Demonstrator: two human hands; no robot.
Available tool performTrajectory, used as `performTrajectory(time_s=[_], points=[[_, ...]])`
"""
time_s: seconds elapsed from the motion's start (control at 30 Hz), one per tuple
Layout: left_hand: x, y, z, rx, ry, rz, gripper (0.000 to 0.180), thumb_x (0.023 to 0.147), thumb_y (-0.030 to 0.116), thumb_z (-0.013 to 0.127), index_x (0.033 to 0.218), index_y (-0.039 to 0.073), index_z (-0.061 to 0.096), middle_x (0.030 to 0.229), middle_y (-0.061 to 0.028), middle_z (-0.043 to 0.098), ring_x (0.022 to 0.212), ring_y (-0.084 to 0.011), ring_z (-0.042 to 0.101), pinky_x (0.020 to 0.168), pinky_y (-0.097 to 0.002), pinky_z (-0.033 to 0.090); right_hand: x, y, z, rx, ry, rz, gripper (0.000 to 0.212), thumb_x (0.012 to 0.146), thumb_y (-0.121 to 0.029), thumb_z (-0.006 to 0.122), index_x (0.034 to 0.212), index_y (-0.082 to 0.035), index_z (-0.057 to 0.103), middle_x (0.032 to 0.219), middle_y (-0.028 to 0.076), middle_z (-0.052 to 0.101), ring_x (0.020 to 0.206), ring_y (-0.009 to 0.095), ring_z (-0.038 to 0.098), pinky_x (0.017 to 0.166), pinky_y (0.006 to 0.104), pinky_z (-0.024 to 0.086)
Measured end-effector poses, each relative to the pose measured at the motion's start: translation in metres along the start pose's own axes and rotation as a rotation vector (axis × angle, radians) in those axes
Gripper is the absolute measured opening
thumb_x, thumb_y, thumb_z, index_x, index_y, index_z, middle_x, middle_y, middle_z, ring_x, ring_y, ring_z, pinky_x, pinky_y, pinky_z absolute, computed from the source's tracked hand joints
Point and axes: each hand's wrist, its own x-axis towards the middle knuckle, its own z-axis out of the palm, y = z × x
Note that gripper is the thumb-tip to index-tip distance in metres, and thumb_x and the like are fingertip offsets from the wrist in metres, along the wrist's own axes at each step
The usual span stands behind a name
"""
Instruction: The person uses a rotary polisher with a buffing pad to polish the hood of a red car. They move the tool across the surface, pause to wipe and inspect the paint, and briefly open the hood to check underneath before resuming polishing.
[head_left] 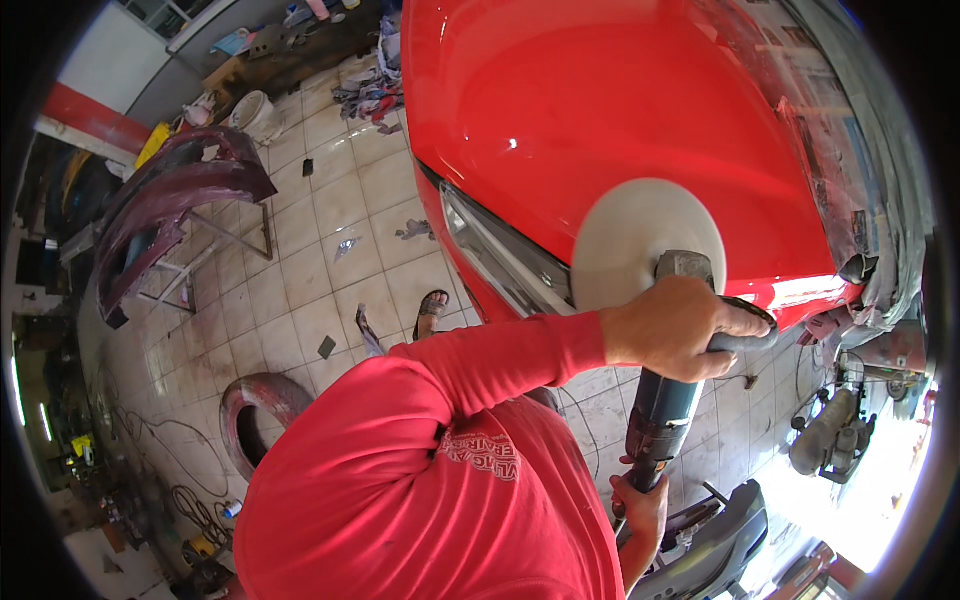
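1. Floor (285, 305) of pale square tiles runs beneath everything.
2. Red car (580, 90), its glossy hood across the upper part of the view.
3. Maroon bumper (150, 215), resting on a metal stand (215, 227) at far left.
4. Person's red long-sleeved shirt (350, 500), filling the bottom.
5. Dusty, reddish tyre (265, 386), flat on the floor left of the shirt.
6. Headlight (505, 262), just beside the pad's left edge.
7. Polisher (662, 405), at the car's front corner, head toward the hood and body reaching back toward the person.
8. White round pad (630, 235) on it, over the hood's edge; whether it touches the paint, I cannot tell.
9. Left hand (662, 325), fingers curled round the polisher's black side handle (748, 338).
10. Right hand (645, 505), closed around the polisher's rear end; part of its grip is hidden.
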Motion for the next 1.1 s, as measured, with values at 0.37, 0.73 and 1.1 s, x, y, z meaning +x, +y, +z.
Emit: performTrajectory(time_s=[0.37,0.73,1.1], points=[[-0.119,-0.077,-0.222,-0.090,0.194,0.180,0.053,0.081,0.009,0.077,0.134,0.003,0.074,0.117,-0.0128,0.081,0.077,-0.0269,0.074,0.073,-0.0376,0.058,0.004,-0.117,0.220,-0.252,0.102,-0.118,0.033,0.082,-0.019,0.079,0.104,0.004,0.072,0.078,0.020,0.072,0.071,0.025,0.072,0.068,0.0424,0.055],[-0.153,-0.109,-0.362,-0.005,0.254,0.074,0.048,0.082,0.000,0.074,0.129,-0.007,0.074,0.119,-0.0231,0.079,0.103,-0.0274,0.079,0.093,-0.0363,0.060,0.001,-0.219,0.306,-0.290,-0.065,-0.273,0.057,0.081,-0.023,0.078,0.132,-0.002,0.064,0.092,0.028,0.074,0.091,0.047,0.074,0.082,0.0517,0.060],[0.004,-0.111,-0.310,-0.204,-0.032,0.190,0.043,0.089,0.005,0.076,0.130,-0.006,0.073,0.116,-0.0209,0.080,0.101,-0.0239,0.079,0.089,-0.0345,0.061,-0.012,-0.246,0.276,-0.016,0.220,-0.153,0.055,0.084,-0.018,0.085,0.133,-0.003,0.064,0.099,0.024,0.076,0.093,0.038,0.077,0.084,0.0456,0.058]])
